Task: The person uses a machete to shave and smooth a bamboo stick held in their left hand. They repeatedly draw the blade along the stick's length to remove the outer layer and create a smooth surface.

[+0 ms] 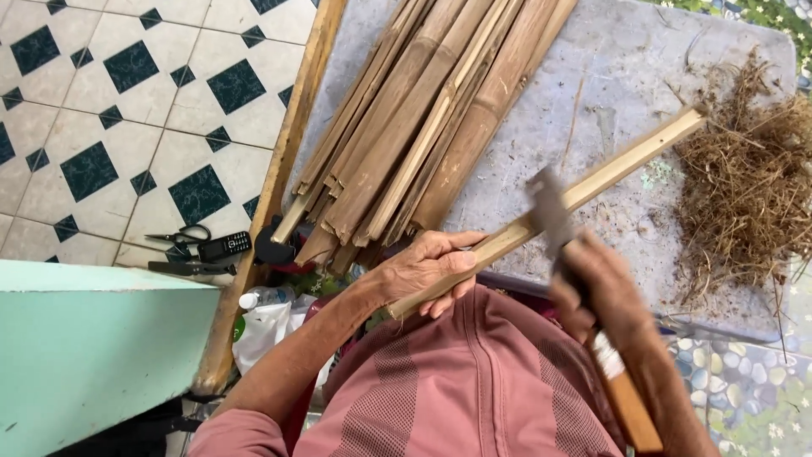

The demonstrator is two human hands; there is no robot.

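Note:
My left hand (427, 269) grips the near end of a long pale bamboo strip (626, 162), which runs up and to the right across the grey table (609, 68). My right hand (596, 288) is closed on a knife with a wooden handle (630, 406). Its flat blade (548, 211) stands over the strip's middle, blurred by motion. Whether the blade touches the strip I cannot tell. A stack of split bamboo slats (423, 118) lies on the table just left of the strip.
A heap of dry shavings (748, 178) covers the table's right side. On the tiled floor at left lie scissors (182, 237) and a small black phone (224, 246). A turquoise bench (93, 355) stands lower left, with a white plastic bag (266, 326) beside it.

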